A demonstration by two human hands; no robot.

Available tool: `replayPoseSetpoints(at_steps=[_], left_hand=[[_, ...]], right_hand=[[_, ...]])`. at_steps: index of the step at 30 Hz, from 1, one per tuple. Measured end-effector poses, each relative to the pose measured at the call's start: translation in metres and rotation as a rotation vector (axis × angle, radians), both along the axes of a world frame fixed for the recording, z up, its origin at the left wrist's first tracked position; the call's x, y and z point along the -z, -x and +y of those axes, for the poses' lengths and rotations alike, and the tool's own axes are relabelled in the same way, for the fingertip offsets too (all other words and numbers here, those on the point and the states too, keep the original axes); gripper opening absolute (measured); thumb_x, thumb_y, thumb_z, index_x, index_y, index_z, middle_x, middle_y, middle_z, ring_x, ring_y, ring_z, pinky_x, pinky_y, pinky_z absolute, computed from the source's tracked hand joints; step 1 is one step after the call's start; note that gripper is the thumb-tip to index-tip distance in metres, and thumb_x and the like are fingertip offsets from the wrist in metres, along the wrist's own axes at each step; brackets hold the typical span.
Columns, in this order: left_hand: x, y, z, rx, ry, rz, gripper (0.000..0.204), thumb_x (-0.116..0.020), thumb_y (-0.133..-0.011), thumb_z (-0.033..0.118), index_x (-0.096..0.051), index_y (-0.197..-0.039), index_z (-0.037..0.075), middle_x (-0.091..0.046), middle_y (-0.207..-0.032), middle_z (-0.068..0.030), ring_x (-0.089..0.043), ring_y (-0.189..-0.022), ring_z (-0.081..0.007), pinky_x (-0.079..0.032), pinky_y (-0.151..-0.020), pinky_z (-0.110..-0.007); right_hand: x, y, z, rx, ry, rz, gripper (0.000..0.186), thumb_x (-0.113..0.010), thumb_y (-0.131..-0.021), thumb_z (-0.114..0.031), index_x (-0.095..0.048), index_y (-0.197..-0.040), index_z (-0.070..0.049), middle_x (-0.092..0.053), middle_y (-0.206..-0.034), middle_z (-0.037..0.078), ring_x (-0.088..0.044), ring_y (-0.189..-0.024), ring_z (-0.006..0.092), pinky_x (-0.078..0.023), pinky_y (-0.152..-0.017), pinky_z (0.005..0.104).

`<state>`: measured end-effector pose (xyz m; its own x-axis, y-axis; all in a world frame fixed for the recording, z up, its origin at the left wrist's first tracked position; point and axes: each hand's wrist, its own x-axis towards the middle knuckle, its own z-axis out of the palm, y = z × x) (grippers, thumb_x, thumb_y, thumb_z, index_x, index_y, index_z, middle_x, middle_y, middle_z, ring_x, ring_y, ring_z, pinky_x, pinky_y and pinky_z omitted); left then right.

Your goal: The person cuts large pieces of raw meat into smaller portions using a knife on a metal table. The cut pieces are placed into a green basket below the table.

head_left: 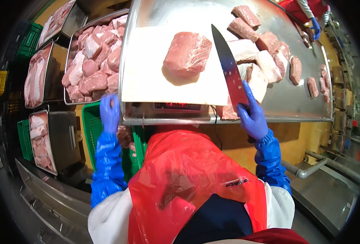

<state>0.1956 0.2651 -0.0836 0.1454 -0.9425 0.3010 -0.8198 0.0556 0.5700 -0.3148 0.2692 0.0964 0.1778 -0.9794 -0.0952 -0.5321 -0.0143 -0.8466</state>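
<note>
My right hand (pixel 254 118), in a blue glove, is closed round the handle of a large knife (pixel 229 65), index finger stretched along the blade. The blade points away from me over the right edge of a white cutting board (pixel 145 87). On that board lies a thick block of pink meat (pixel 188 53), touched by neither hand nor knife. Left of the board, my gloved left hand (pixel 110 114) has its fingers curled by the near rim of a metal bin (pixel 76 103) full of meat pieces. Whether the left fingers hold anything is hidden.
Several meat cuts (pixel 269 67) are spread over the steel table (pixel 302 106) to the right. A scale display (pixel 176 106) sits under the board's near edge. A green basket (pixel 88 134) stands below my left hand. Another person's gloved hand (pixel 316 28) shows at far right.
</note>
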Motion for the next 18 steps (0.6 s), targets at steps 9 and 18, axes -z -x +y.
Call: replayPoseSetpoints(at_steps=[9, 18], left_hand=[[-0.136, 0.203, -0.116, 0.688, 0.36, -0.026, 0.035, -0.071, -0.087, 0.022, -0.071, -0.121, 0.019, -0.057, -0.138, -0.0163, -0.047, -0.135, -0.037, -0.038, -0.113, -0.048], [-0.121, 0.162, -0.186, 0.409, -0.425, 0.073, 0.06, -0.053, -0.097, 0.056, -0.064, -0.118, 0.0, -0.069, -0.11, -0.0269, -0.067, -0.107, -0.0391, -0.051, -0.094, -0.046]], right_hand=[[0.026, -0.053, -0.019, 0.361, 0.032, -0.452, 0.077, -0.052, -0.096, 0.001, -0.018, -0.163, -0.013, -0.059, -0.08, -0.001, -0.047, -0.06, 0.0039, -0.042, -0.053, 0.0194], [0.044, -0.093, -0.023, 0.488, -0.093, -0.722, 0.079, -0.054, -0.098, -0.003, -0.012, -0.163, -0.018, -0.062, -0.088, 0.005, -0.058, -0.061, 0.0112, -0.049, -0.049, 0.0254]])
